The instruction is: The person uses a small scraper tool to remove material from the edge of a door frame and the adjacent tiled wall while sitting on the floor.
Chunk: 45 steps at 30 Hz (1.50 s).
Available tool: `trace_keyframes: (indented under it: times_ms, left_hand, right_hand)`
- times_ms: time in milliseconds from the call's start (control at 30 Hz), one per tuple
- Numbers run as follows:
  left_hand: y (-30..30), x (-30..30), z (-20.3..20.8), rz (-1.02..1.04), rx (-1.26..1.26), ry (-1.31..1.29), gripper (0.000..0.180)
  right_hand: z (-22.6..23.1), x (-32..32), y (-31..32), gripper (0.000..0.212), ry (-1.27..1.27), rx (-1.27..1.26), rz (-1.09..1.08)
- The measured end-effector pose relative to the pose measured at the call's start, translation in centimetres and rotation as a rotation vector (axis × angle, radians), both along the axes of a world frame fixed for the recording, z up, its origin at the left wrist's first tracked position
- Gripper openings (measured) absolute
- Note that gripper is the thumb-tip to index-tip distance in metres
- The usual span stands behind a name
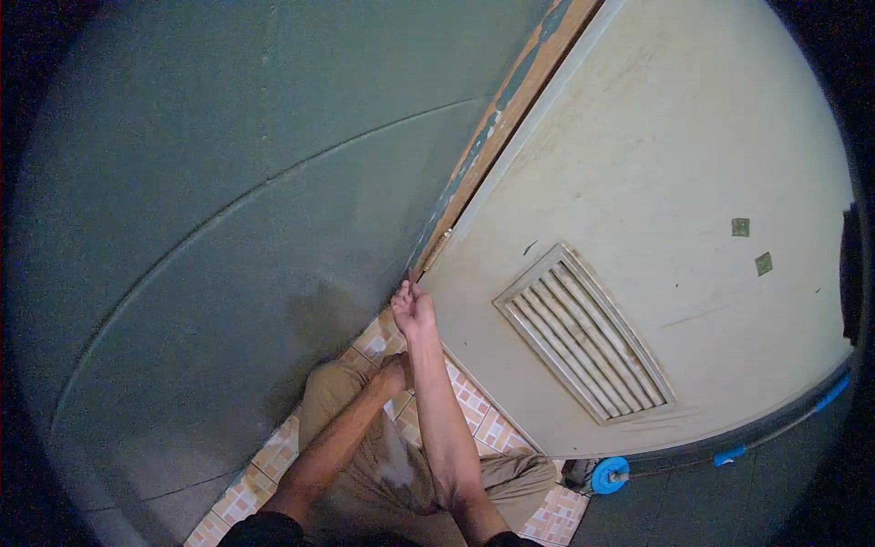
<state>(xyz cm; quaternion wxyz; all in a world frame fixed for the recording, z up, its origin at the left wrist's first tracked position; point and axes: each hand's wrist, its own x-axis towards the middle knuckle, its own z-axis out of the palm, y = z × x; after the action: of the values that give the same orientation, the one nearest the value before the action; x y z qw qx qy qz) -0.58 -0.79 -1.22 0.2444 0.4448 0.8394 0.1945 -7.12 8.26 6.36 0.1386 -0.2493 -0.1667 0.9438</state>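
Note:
My right hand [413, 308] is raised at the foot of the wooden door frame [478, 169], palm side showing, its fingers curled together. A small thin dark piece [412, 275] shows at the fingertips against the frame; what it is I cannot make out. Just above the hand, a narrow metal hinge [438, 250] sits between frame and door. Lower down, my left hand [396, 372] is closed beside my right forearm and over my lap. Its fingers are mostly hidden, and whatever they may hold does not show.
A pale, scuffed door [674, 137] with a slatted vent [588, 337] fills the right. On the left rises a grey-green wall [228, 255]. Patterned tiles [469, 397] cover the floor beneath my bent legs. A blue round weight plate [610, 475] lies by the door's lower edge.

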Motion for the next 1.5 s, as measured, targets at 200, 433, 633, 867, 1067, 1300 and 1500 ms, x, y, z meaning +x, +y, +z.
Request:
trace_keyframes:
  times_ms: [200, 433, 633, 867, 1067, 1300, 1500]
  left_hand:
    - [0.9, 0.1, -1.0, -0.037, -0.057, 0.080, 0.037]
    - [0.4, 0.0, 0.3, -0.038, -0.029, 0.026, 0.035]
    - [-0.4, -0.8, 0.8, -0.059, -0.034, -0.002, 0.038]
    - [0.2, 0.2, 4.2, -0.035, -0.121, -0.109, 0.040]
    - [1.1, -0.8, -8.6, 0.008, 0.038, 0.176, 0.041]
    - [-0.4, -0.5, -1.4, -0.091, -0.024, 0.046, 0.040]
    - [-0.8, 0.3, 2.0, 0.001, 0.035, -0.035, 0.036]
  right_hand:
    - [0.2, -2.2, 1.2, 0.015, -0.012, -0.072, -0.051]
    - [5.4, -2.6, 0.0, 0.013, 0.127, -0.207, -0.127]
    - [3.8, 1.0, -1.2, 0.029, 0.248, -0.118, -0.090]
    - [0.6, -0.4, 0.8, 0.024, -0.030, -0.008, -0.090]
    - [7.2, -3.2, -0.5, 0.014, 0.040, -0.057, -0.029]
    - [12.1, 1.7, -1.7, 0.018, 0.306, 0.128, -0.075]
    - [3.7, 2.0, -0.5, 0.016, 0.118, 0.019, -0.033]
